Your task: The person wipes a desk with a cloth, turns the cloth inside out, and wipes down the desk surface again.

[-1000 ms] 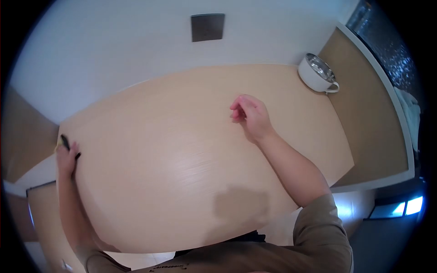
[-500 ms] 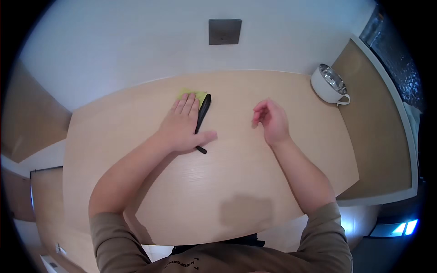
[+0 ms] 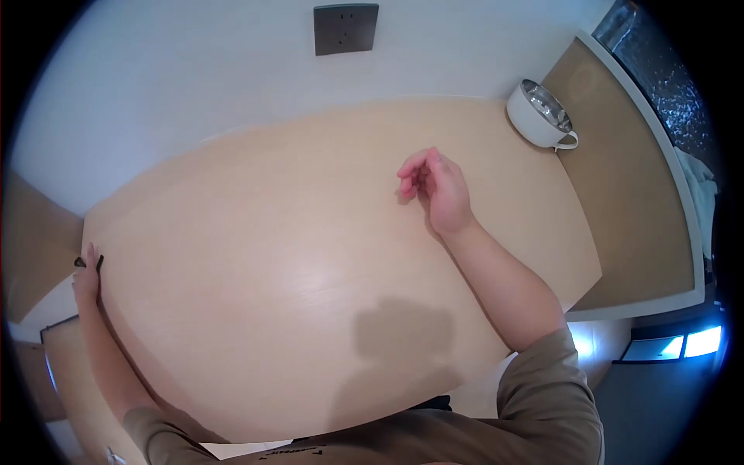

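Observation:
At the table's far left edge is my left hand (image 3: 87, 280), closed around a slim black object whose dark ends (image 3: 100, 263) stick out on both sides of the fingers. What kind of object it is cannot be made out, and most of it is hidden by the hand. My right hand (image 3: 443, 190) rests on its side on the wooden table (image 3: 271, 209), right of the middle. Its fingers are loosely curled in, and nothing shows inside them. The yellow-green cloth cannot be seen now.
A white cup (image 3: 536, 116) with a metal inside and a side handle stands in the back right corner, beside a wooden side panel (image 3: 620, 163). On the white wall behind the table is a dark socket plate (image 3: 346, 29).
My left hand has swept from the table's middle to its far left edge, taking the black object along. The cloth has gone from sight. My right hand keeps its curled pose.

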Demonstrator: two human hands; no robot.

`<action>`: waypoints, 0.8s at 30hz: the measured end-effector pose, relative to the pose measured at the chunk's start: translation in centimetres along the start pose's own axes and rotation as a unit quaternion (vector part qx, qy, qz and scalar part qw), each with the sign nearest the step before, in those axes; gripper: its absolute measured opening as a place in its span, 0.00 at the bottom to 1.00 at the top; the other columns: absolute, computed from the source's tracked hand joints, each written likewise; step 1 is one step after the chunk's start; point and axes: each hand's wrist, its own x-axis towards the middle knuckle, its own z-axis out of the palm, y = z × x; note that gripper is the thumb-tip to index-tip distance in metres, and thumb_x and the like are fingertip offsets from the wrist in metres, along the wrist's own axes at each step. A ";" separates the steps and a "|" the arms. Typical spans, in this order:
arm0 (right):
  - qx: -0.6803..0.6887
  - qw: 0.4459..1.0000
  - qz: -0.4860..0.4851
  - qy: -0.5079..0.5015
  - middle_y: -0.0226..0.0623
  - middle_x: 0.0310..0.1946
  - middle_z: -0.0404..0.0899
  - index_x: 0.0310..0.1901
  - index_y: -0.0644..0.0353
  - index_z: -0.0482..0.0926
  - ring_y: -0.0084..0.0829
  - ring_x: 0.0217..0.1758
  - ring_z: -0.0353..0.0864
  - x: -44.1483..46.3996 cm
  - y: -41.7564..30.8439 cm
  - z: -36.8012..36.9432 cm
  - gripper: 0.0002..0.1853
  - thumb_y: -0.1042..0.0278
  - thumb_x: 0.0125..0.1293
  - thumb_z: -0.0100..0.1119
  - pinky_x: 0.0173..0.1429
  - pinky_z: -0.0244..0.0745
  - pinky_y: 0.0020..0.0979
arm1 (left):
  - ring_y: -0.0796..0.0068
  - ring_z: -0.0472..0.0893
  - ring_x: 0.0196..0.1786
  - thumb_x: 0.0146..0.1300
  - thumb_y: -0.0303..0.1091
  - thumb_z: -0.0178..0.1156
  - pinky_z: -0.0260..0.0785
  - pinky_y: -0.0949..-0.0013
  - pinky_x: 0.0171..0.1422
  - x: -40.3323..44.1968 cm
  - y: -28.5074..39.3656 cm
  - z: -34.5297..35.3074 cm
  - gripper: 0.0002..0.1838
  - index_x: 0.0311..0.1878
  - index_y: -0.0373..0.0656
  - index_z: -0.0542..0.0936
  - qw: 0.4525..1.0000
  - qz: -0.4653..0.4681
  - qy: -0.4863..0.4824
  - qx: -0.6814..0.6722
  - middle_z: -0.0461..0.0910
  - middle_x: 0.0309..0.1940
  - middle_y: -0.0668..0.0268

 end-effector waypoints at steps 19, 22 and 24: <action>0.014 1.000 -0.024 0.008 0.34 0.24 0.75 0.33 0.62 0.78 0.24 0.28 0.75 0.4 0.3 -1.3 0.25 0.53 0.80 0.36 0.33 0.72 0.27 | 0.46 0.48 0.81 0.56 0.73 0.57 0.41 0.56 0.84 -31.9 39.4 -2.4 0.61 0.74 0.25 0.55 0.762 0.640 -0.091 -0.044 0.51 0.77 0.40; 0.077 0.996 -0.018 0.031 0.34 0.24 0.75 0.33 0.61 0.77 0.25 0.28 0.76 0.7 0.7 -2.0 0.26 0.51 0.81 0.36 0.32 0.73 0.29 | 0.47 0.51 0.80 0.59 0.69 0.58 0.42 0.57 0.83 -29.9 37.9 -1.9 0.57 0.74 0.25 0.55 0.783 0.609 -0.101 -0.074 0.52 0.77 0.42; 0.074 0.997 -0.025 0.021 0.34 0.26 0.76 0.34 0.62 0.76 0.26 0.28 0.76 0.7 1.1 -2.0 0.26 0.50 0.81 0.37 0.32 0.73 0.29 | 0.47 0.52 0.80 0.60 0.68 0.57 0.43 0.57 0.83 -26.8 35.4 -1.8 0.56 0.74 0.26 0.56 0.814 0.567 -0.097 -0.074 0.54 0.76 0.42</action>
